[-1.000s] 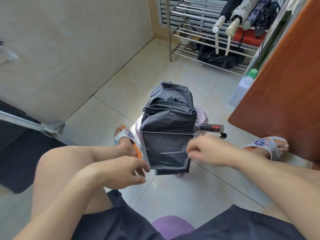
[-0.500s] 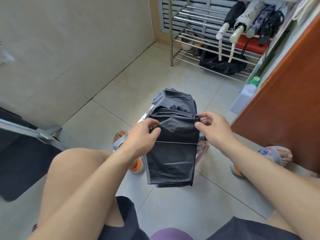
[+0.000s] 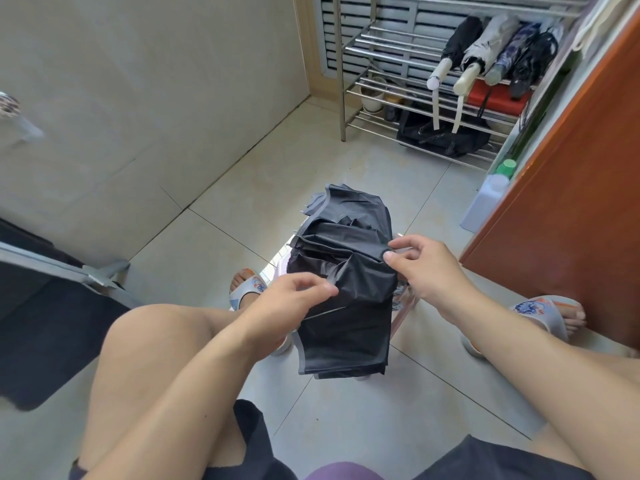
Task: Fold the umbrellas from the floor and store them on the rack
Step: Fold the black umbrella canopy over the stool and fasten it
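A collapsed black umbrella (image 3: 346,271) with loose, unrolled canopy panels lies between my knees, over a pale pink stool. My left hand (image 3: 287,299) pinches a fold of the black fabric at the umbrella's left side. My right hand (image 3: 422,268) pinches the fabric edge at its right side, a little higher. The umbrella's handle is hidden behind the cloth and my right hand. At the far end stands a steel rack (image 3: 381,81) with several folded umbrellas (image 3: 485,60) lying on a shelf.
A black bag (image 3: 443,136) sits on the rack's bottom shelf, a red box (image 3: 498,95) above it. A white bottle with a green cap (image 3: 488,199) stands by the orange-brown door (image 3: 571,188). A dark folding chair (image 3: 52,299) is at left.
Both hands rose from below the umbrella onto its canopy, took pinches of fabric, and have drawn a fold across the middle. The view has tilted up toward the rack.
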